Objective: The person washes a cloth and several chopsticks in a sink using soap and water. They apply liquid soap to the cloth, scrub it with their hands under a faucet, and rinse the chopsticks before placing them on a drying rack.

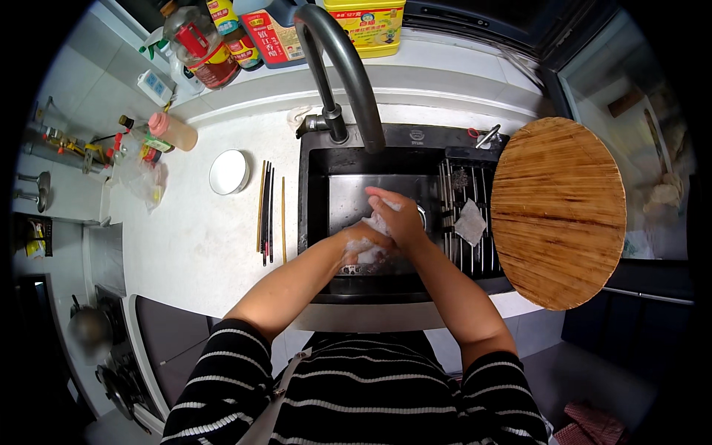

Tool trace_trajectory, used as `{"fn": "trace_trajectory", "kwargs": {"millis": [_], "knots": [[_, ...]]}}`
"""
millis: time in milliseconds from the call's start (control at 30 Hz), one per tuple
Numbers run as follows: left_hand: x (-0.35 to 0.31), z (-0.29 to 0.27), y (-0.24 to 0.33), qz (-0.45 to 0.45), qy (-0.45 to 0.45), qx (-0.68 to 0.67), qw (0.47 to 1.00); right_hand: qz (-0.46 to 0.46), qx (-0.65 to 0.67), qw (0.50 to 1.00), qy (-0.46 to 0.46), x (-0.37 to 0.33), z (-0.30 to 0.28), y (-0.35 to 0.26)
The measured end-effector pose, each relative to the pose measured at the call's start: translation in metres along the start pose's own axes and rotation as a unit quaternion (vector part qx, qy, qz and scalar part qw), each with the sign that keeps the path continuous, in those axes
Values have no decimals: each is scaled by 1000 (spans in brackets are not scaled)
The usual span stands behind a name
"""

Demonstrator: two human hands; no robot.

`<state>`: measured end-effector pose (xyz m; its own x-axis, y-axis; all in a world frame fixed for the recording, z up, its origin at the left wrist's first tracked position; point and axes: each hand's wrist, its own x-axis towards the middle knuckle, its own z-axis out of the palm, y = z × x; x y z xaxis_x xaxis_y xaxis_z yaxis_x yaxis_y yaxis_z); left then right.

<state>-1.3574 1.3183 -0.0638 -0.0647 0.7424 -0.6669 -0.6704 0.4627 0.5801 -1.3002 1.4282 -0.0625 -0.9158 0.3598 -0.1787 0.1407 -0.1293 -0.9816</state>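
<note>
Over the basin of the dark sink [315, 159], my two hands are pressed together, covered in white soap foam [368, 253]. My right hand [401, 220] lies across the top, its fingers closed around my left hand [361, 239]. The left one is lower, its fingers mostly hidden by foam and by the right. Whether anything small sits between the palms does not show. A black curved faucet [353, 70] arches above the basin, just beyond my hands. Right of them, a grey-white cloth [470, 222] rests on a metal drying rack [450, 256].
Several chopsticks [265, 211] and a white bowl [229, 172] lie on the counter [170, 245] to the left. A round wooden board [560, 215] covers the sink's right side. Bottles [208, 55] and a yellow jug [367, 30] line the back ledge. A pink-capped bottle [174, 132] stands far left.
</note>
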Motion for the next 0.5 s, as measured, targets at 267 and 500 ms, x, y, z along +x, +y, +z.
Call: {"fn": "trace_trajectory", "kwargs": {"millis": [267, 500], "knots": [[-14, 14, 40, -29, 112, 195, 974, 18, 17, 998, 60, 17, 5, -5], [-6, 13, 33, 4, 124, 210, 970, 28, 51, 996, 61, 20, 5, 3]]}}
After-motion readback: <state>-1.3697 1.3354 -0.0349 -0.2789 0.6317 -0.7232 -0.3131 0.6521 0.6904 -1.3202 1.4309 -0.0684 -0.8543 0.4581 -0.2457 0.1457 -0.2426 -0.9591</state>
